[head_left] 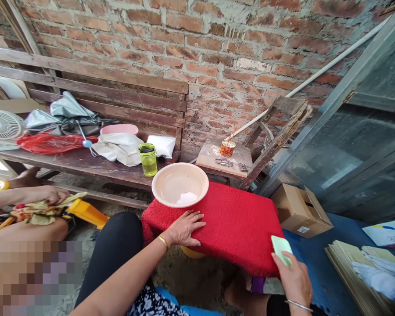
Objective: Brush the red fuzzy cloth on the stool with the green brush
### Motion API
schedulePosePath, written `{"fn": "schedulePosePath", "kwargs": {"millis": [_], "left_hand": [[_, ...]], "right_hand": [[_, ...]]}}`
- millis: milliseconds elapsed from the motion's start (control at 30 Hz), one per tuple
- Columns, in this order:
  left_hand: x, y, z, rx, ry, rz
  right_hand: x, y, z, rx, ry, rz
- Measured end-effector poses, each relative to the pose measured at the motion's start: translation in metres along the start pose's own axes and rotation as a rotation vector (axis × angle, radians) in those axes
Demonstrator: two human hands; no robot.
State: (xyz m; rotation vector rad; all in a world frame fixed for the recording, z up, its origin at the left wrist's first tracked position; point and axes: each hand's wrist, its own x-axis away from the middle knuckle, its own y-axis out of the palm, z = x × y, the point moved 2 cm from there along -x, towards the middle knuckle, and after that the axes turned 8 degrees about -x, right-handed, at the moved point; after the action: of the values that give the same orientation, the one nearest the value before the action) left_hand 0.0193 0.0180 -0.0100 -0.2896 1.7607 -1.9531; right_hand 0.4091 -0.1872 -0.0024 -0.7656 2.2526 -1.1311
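My left hand [184,228] lies flat with spread fingers on the red cloth [230,219] that covers a low table. Just beyond its fingertips stands a wide pale basin [158,192] with water in it, at the cloth's far left corner. My right hand [293,274], at the table's near right corner, grips a light green block [281,246], thumb on top and fingers around its side. Whether the block is soap or something else, I cannot tell. It is held over the cloth's edge.
A wooden bench [69,164] along the brick wall carries a green bottle [148,159], a small fan [3,124] and bags. A chair [207,160] holds a tin with sticks. At right is a cardboard box [291,215]. Another person's hand [54,195] holds a patterned cloth at left.
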Motion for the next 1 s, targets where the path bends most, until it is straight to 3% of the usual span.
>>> {"fn": "schedulePosePath", "kwargs": {"millis": [100, 167, 367, 533, 633, 867, 1000], "left_hand": [[0.000, 0.001, 0.000, -0.003, 0.002, 0.007], [0.000, 0.003, -0.001, -0.007, 0.003, 0.011], [0.001, 0.005, -0.002, -0.010, 0.004, 0.029], [0.001, 0.004, -0.001, -0.018, 0.002, 0.017], [0.001, 0.003, -0.001, -0.026, 0.005, 0.012], [0.001, 0.005, -0.002, -0.038, 0.014, 0.016], [0.001, 0.007, -0.002, -0.037, 0.019, 0.030]], "right_hand": [[-0.006, -0.014, 0.017, 0.052, 0.102, 0.029], [-0.005, -0.014, 0.013, 0.027, 0.079, 0.048], [0.008, 0.022, -0.041, -0.280, -0.071, -0.037], [0.016, 0.049, -0.075, -0.283, -0.279, -0.137], [0.010, 0.044, -0.065, -0.207, -0.247, -0.104], [-0.014, -0.001, 0.001, 0.021, 0.012, 0.095], [-0.008, 0.002, -0.013, -0.139, -0.017, 0.091]]}}
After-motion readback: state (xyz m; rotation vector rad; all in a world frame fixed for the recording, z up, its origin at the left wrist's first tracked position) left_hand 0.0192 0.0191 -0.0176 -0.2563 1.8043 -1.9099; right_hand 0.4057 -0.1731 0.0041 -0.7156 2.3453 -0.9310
